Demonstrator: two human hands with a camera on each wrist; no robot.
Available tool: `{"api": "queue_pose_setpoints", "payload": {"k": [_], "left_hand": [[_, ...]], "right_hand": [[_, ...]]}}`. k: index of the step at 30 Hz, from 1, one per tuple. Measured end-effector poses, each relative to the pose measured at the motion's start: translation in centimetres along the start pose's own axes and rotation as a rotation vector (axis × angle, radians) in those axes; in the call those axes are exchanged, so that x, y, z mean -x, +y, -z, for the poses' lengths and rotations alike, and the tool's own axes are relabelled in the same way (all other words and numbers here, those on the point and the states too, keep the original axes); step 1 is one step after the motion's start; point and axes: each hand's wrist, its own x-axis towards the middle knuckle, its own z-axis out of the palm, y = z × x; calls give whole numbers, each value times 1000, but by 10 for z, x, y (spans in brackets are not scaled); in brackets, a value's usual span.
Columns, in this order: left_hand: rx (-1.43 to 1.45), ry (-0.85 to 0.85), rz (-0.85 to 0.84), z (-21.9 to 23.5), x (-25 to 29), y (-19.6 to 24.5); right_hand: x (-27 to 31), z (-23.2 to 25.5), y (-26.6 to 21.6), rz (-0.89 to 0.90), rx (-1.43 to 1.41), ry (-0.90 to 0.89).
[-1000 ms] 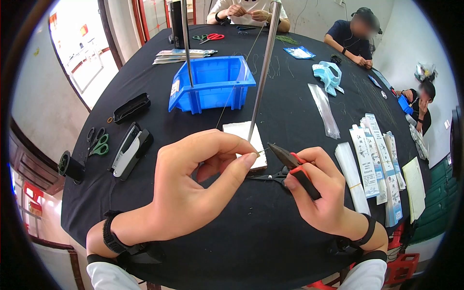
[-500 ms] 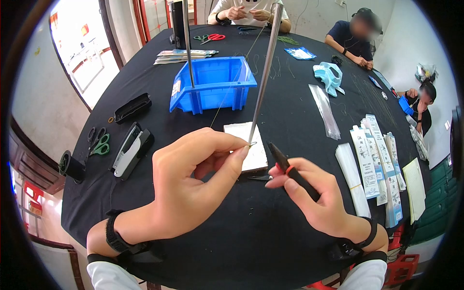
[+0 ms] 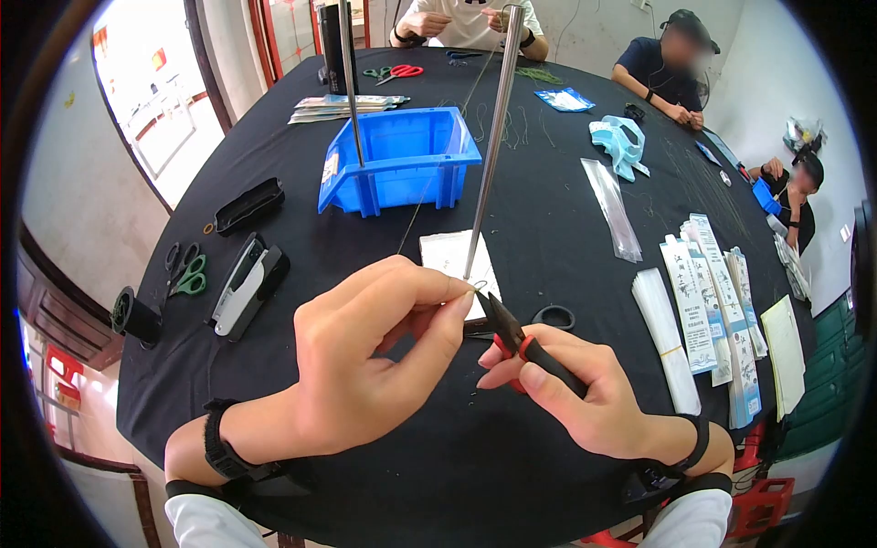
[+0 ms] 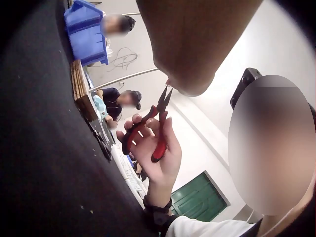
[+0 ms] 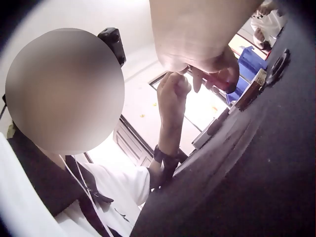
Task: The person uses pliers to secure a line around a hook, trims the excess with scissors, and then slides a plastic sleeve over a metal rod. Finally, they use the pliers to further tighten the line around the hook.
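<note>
My left hand [image 3: 365, 365] pinches a thin wire-like loop [image 3: 480, 285] between thumb and forefinger. In my right hand [image 3: 589, 397] is a pair of needle-nose pliers [image 3: 505, 327] with red and black handles. Their tips are right at the loop, by the left fingertips. From the left wrist, the pliers [image 4: 163, 104] show with jaws slightly apart and handles spread in the right palm. Just behind the fingertips, a metal rod [image 3: 493, 151] rises from a white-topped block [image 3: 448, 251]. Partly hidden behind the pliers lie black scissors [image 3: 554, 317].
A blue bin [image 3: 402, 178] stands beyond the block, near a second upright rod [image 3: 353, 110]. At left are a stapler [image 3: 248, 288], green-handled scissors [image 3: 189, 274] and a black case [image 3: 249, 205]. Printed sleeves [image 3: 690, 301] and a banded clear bundle [image 3: 665, 338] lie right. Other people sit around the table.
The pliers first drew back and turned in my right hand, then came left to the loop. The left fingertips dipped and shifted slightly, still pinching it.
</note>
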Motion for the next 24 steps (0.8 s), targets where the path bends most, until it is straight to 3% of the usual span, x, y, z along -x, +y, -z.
{"api": "queue_pose_setpoints", "payload": {"k": [13, 19, 24], "left_hand": [[-12, -37, -52, -1, 1, 0], [-17, -61, -51, -2, 2, 0], [-36, -67, -51, -2, 2, 0]], "right_hand": [[0, 0, 2, 37, 70, 11], [-2, -3, 6, 173, 169, 62], [-1, -7, 4, 143, 154, 87]]}}
